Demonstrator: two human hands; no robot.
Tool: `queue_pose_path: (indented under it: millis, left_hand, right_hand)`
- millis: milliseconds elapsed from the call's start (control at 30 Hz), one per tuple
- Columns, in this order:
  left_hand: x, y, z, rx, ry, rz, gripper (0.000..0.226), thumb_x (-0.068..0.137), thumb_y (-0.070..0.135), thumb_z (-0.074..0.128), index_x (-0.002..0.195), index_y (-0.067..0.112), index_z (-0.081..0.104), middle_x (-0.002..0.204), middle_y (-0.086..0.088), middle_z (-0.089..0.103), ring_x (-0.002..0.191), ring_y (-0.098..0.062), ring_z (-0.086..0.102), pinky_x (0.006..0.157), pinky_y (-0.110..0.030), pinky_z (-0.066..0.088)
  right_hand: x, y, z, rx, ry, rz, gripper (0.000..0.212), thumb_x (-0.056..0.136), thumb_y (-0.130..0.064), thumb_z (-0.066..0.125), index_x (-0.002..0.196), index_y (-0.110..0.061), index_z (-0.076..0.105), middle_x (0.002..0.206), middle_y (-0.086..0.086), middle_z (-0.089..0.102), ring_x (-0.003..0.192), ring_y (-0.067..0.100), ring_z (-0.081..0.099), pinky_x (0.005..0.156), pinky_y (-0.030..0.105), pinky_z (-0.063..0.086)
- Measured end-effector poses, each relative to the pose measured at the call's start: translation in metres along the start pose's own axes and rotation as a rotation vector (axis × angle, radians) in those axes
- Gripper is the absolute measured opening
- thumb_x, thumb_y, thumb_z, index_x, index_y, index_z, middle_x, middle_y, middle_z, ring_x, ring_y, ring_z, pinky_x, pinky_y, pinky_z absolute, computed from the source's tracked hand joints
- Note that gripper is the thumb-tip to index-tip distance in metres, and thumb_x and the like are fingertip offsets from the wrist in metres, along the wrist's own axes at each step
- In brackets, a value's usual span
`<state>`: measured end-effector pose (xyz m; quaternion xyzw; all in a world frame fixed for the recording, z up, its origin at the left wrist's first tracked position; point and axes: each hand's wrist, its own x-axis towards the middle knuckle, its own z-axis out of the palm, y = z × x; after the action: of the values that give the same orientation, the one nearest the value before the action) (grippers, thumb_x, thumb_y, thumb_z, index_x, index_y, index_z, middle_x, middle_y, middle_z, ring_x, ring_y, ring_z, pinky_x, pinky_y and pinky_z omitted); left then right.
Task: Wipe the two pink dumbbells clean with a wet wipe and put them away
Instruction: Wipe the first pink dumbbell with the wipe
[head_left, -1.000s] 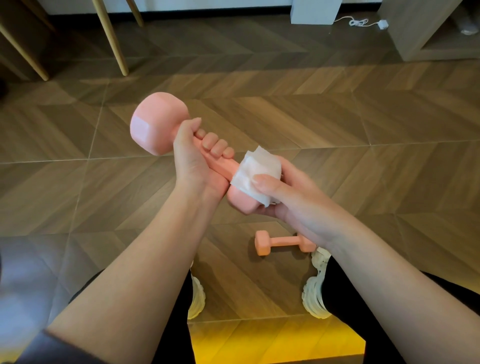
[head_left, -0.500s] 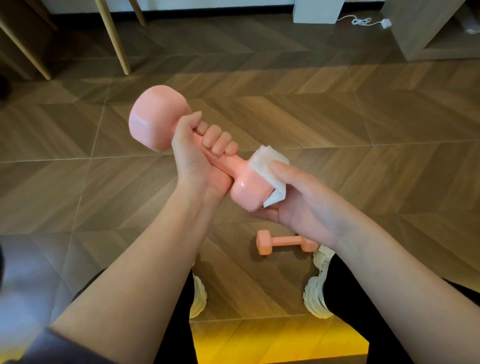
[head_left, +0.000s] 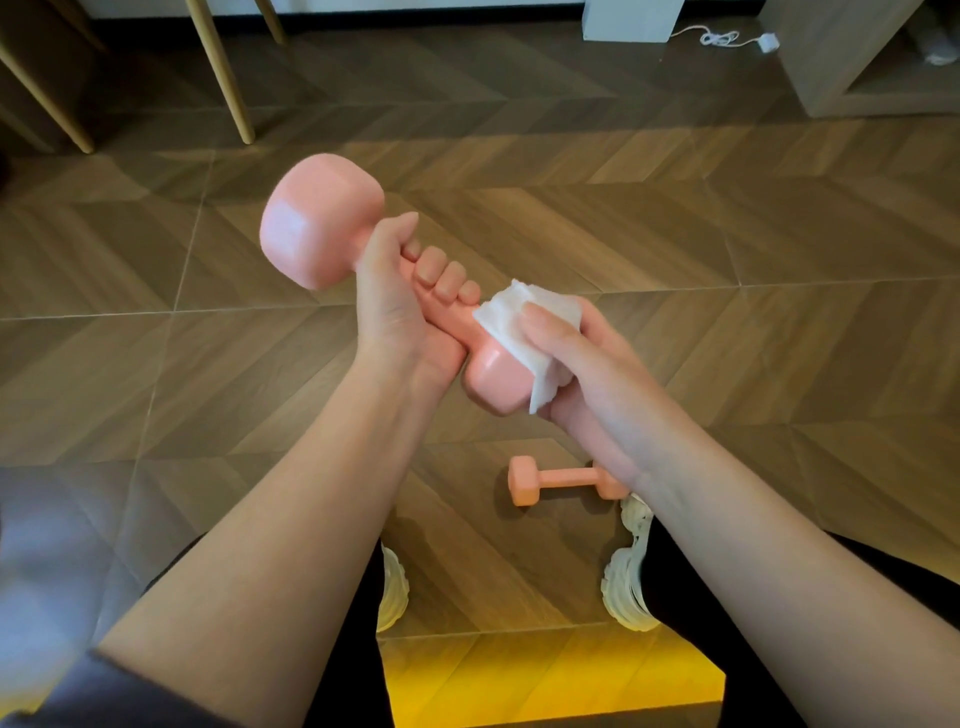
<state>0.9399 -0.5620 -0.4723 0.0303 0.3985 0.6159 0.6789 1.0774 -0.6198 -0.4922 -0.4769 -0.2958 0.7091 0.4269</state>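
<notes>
My left hand (head_left: 402, 306) grips the handle of a pink dumbbell (head_left: 317, 223) held in the air, its far head up and to the left. A white wet wipe (head_left: 524, 325) lies over the near head, and my right hand (head_left: 587, 374) wraps round that head and presses the wipe onto it with the thumb on top. A second pink dumbbell (head_left: 558, 479) lies on the wooden floor below my hands, its right end hidden behind my right wrist.
My two white shoes (head_left: 631, 571) stand on the floor either side of the lying dumbbell. Wooden furniture legs (head_left: 223, 73) stand at the back left. A low wooden unit (head_left: 831, 62) and a white cable (head_left: 722, 37) are at the back right.
The right hand has turned the wipe round the near head, from the side back over the top. The held dumbbell shifted slightly.
</notes>
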Motion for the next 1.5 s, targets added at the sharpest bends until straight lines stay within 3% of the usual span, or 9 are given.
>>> queue_pose_path:
  millis: [167,400,567,733,900,1067,1167,1300,1500]
  left_hand:
    - [0.004,0.004,-0.004,-0.067,0.045,-0.026,0.037,0.092,0.017,0.052,0.061,0.021,0.032,0.049,0.007,0.024,0.039,-0.011,0.024,0.041,-0.024,0.028]
    - [0.001,-0.004,-0.002,-0.007,0.003,-0.037,0.04,0.092,0.017,0.05,0.058,0.02,0.031,0.047,0.007,0.021,0.039,-0.012,0.022,0.039,-0.023,0.029]
    - [0.004,-0.001,-0.002,-0.042,0.007,-0.029,0.039,0.091,0.017,0.05,0.056,0.021,0.033,0.048,0.007,0.021,0.039,-0.011,0.022,0.04,-0.023,0.027]
    - [0.003,0.002,-0.005,-0.107,-0.055,-0.028,0.04,0.09,0.021,0.05,0.053,0.02,0.036,0.046,0.008,0.023,0.038,-0.011,0.024,0.04,-0.024,0.028]
    - [0.002,-0.001,-0.004,-0.086,0.021,-0.022,0.034,0.09,0.023,0.058,0.064,0.019,0.037,0.049,0.007,0.031,0.04,-0.01,0.031,0.043,-0.022,0.034]
    - [0.002,-0.004,-0.002,-0.059,0.012,-0.034,0.038,0.092,0.02,0.053,0.062,0.021,0.031,0.048,0.007,0.023,0.039,-0.011,0.024,0.042,-0.022,0.029]
    - [0.003,-0.002,-0.002,-0.06,0.018,-0.026,0.037,0.092,0.018,0.051,0.061,0.02,0.032,0.048,0.007,0.023,0.04,-0.011,0.023,0.042,-0.023,0.028]
    - [0.004,0.003,-0.006,-0.092,0.039,-0.03,0.037,0.092,0.017,0.05,0.06,0.02,0.032,0.048,0.007,0.023,0.04,-0.011,0.023,0.042,-0.023,0.027]
    - [0.0,-0.001,-0.002,-0.036,-0.015,-0.022,0.037,0.091,0.016,0.047,0.059,0.021,0.03,0.047,0.007,0.019,0.04,-0.012,0.02,0.04,-0.023,0.027]
  right_hand:
    - [-0.002,-0.004,-0.006,0.037,-0.161,0.007,0.042,0.08,-0.025,0.069,0.121,-0.022,0.061,0.101,-0.006,0.072,0.093,0.012,0.069,0.076,0.034,0.057]
    - [0.001,0.002,0.005,-0.095,0.093,0.042,0.044,0.076,-0.045,0.07,0.117,-0.028,0.062,0.11,0.0,0.073,0.093,0.016,0.068,0.09,0.05,0.055]
    - [-0.003,-0.005,-0.006,0.057,-0.082,0.059,0.039,0.087,-0.037,0.06,0.124,-0.023,0.061,0.107,0.0,0.07,0.097,0.017,0.063,0.089,0.044,0.052]
    - [-0.004,-0.004,-0.002,0.184,-0.241,0.219,0.057,0.085,-0.036,0.062,0.135,-0.011,0.054,0.13,0.025,0.057,0.108,0.039,0.059,0.09,0.05,0.054]
    - [-0.001,-0.003,0.002,0.09,-0.114,0.085,0.053,0.079,-0.028,0.068,0.13,-0.019,0.055,0.122,0.01,0.066,0.102,0.022,0.065,0.082,0.045,0.055]
    - [0.002,0.002,0.004,-0.003,0.052,0.079,0.041,0.086,-0.044,0.065,0.123,-0.026,0.06,0.109,0.001,0.071,0.094,0.017,0.067,0.089,0.052,0.055]
    - [0.001,-0.002,-0.001,0.084,-0.08,0.089,0.04,0.095,-0.034,0.057,0.132,-0.019,0.056,0.117,0.005,0.067,0.104,0.02,0.065,0.092,0.052,0.053]
    - [-0.002,-0.002,-0.003,0.082,-0.206,0.071,0.052,0.082,-0.025,0.066,0.132,-0.02,0.053,0.124,0.006,0.065,0.105,0.019,0.067,0.082,0.043,0.059]
    - [0.002,0.002,0.011,-0.042,0.043,0.06,0.048,0.078,-0.045,0.069,0.123,-0.032,0.059,0.118,0.001,0.071,0.098,0.017,0.067,0.086,0.046,0.055]
